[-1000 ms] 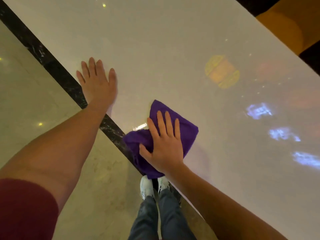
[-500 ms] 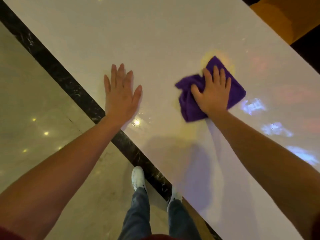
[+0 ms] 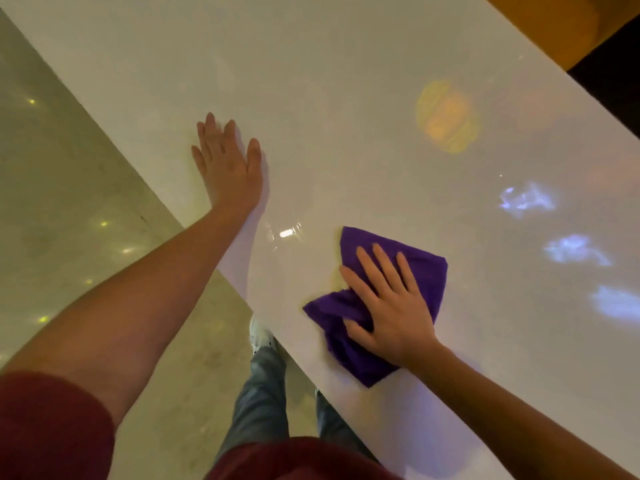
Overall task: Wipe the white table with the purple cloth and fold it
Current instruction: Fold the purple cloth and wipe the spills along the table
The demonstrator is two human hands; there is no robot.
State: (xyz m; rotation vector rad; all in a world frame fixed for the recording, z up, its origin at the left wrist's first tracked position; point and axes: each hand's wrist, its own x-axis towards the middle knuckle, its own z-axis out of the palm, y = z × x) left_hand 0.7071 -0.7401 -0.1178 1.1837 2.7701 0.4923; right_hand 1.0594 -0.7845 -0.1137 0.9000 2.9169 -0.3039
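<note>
The purple cloth lies bunched on the glossy white table, close to the table's near edge. My right hand presses flat on top of the cloth with fingers spread, covering its middle. My left hand rests palm down on the bare table near the left edge, fingers together, holding nothing, about a forearm's length left of the cloth.
The table's near edge runs diagonally from upper left to lower right, with pale marble floor beyond it. My legs and white shoe stand by the edge. Coloured light reflections show on the tabletop. An orange seat sits beyond the far edge.
My right hand has pulled the cloth back from farther out on the table toward the near edge. My left hand has stayed flat on the table.
</note>
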